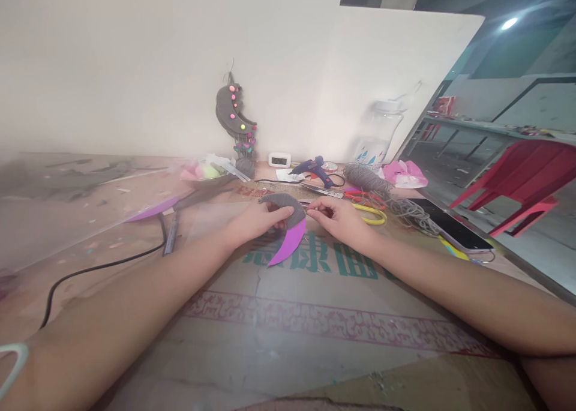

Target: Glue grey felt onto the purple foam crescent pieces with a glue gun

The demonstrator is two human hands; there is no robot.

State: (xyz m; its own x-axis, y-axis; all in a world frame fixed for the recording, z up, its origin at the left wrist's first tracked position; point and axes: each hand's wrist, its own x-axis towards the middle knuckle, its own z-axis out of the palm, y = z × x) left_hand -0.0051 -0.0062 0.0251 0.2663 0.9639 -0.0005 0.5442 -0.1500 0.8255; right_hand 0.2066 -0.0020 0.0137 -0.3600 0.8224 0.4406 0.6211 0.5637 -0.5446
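My left hand [260,221] grips a purple crescent-shaped card [288,243], its upper half wrapped in grey yarn [284,203]. My right hand [337,218] is pinched on the grey yarn strand right beside the crescent's wrapped edge. Both hands rest over flattened cardboard [288,315] with green and red print. The yarn strand runs back toward a grey yarn ball [366,180] behind my right hand.
A blue glue gun [315,169], red scissors [362,196] and yellow scissors [371,215] lie behind the hands. A phone [452,226] sits at right, a finished decorated crescent [234,117] leans on the wall, with a clear jar [380,136], a small clock [279,159] and a black cable [103,267].
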